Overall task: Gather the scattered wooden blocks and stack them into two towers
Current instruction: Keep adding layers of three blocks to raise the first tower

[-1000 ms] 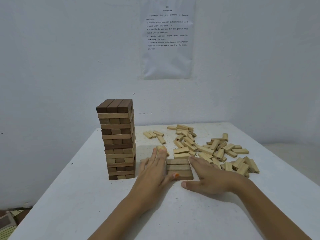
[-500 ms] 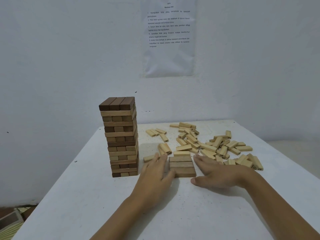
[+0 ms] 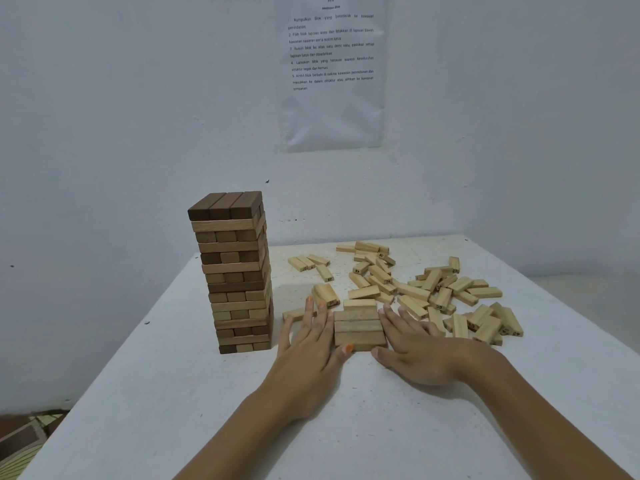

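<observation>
– Tower [image 3: 235, 271] on the far left: how does it stand?
– Upright on the white table [image 3: 173, 393], near the left edge; dark and pale wooden blocks, three to a layer, each layer crossing the one below; three dark blocks cap it.
– And your left hand [image 3: 304, 348]?
– Just right of the tower's foot, palm down on the table; my fingers are straight and grip nothing; they lie along the left side of a flat layer of three blocks [image 3: 358, 329], and my thumb touches its near left corner; a single pale block [image 3: 294, 313] lies crosswise at my outer fingers, partly hidden by them.
– Where exactly is that layer?
– Between my two hands, flat on the table; its blocks lie side by side, long sides touching; a fourth block [image 3: 360, 304] sits against its far edge; on the wall behind hangs a printed sheet [image 3: 332, 74].
– Your right hand [image 3: 415, 351]?
– Palm down as well, fingers straight, holding nothing; they lie against the layer's right side, with my thumb at its near right corner.
– Further right?
– Loose pale blocks [image 3: 433, 292], scattered over the back and right of the table; some carry numbers on their ends; a few lie on top of others.
</observation>
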